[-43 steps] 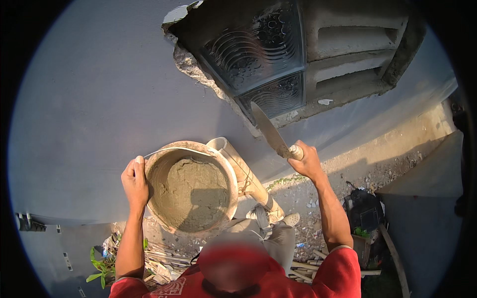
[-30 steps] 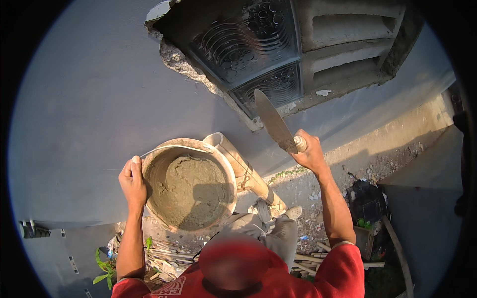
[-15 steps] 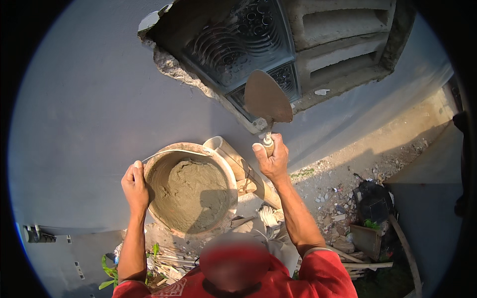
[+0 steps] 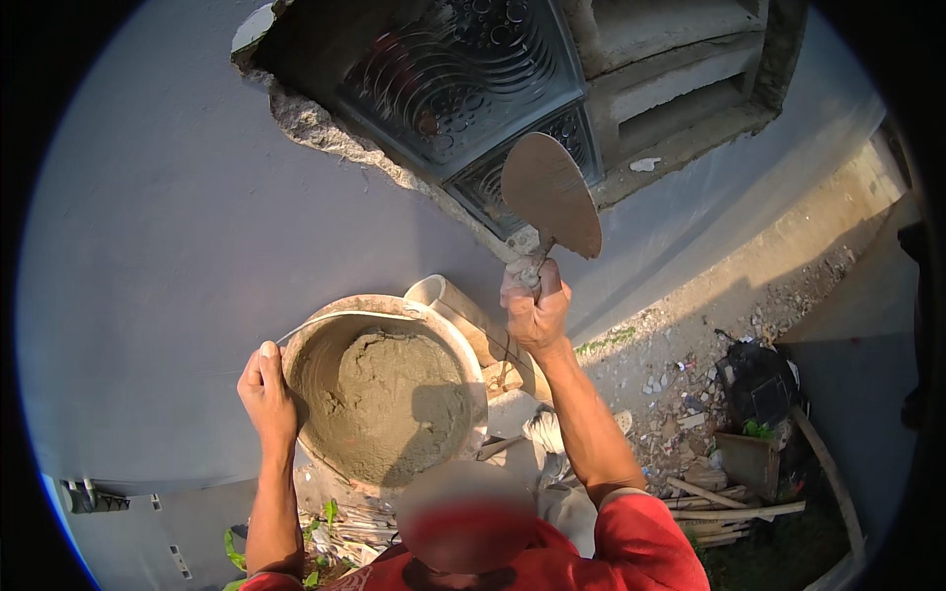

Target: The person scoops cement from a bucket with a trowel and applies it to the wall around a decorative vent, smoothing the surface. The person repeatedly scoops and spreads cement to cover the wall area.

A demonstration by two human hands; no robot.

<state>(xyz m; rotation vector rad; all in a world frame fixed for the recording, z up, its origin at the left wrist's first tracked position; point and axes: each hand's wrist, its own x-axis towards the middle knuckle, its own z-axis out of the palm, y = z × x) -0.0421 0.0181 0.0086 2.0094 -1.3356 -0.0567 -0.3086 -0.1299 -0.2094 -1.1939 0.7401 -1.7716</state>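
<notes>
My left hand (image 4: 268,399) is closed on the wire handle at the left rim of a bucket (image 4: 471,384) of wet grey mortar (image 4: 389,394). My right hand (image 4: 537,315), right of the bucket and higher, grips a trowel (image 4: 550,187) by its handle, blade upward with its broad face in view. The blade overlaps, in view, the lower glass block (image 4: 483,192) in a rough opening in the grey wall (image 4: 168,236). A larger glass block (image 4: 453,79) sits above it, beside concrete vent blocks (image 4: 670,94). I cannot tell if the blade touches anything.
A pale round pipe or post (image 4: 443,300) stands behind the bucket. Below are rubble-strewn ground (image 4: 670,374), wooden sticks (image 4: 729,512), a black bundle (image 4: 754,384) and green plants (image 4: 236,552). A dark grey surface (image 4: 847,394) is at the far right.
The trowel has swung from a diagonal, edge-on pose to broad face in view, and my right hand has moved left, nearer the bucket. The bucket and left hand appear slightly lower in view.
</notes>
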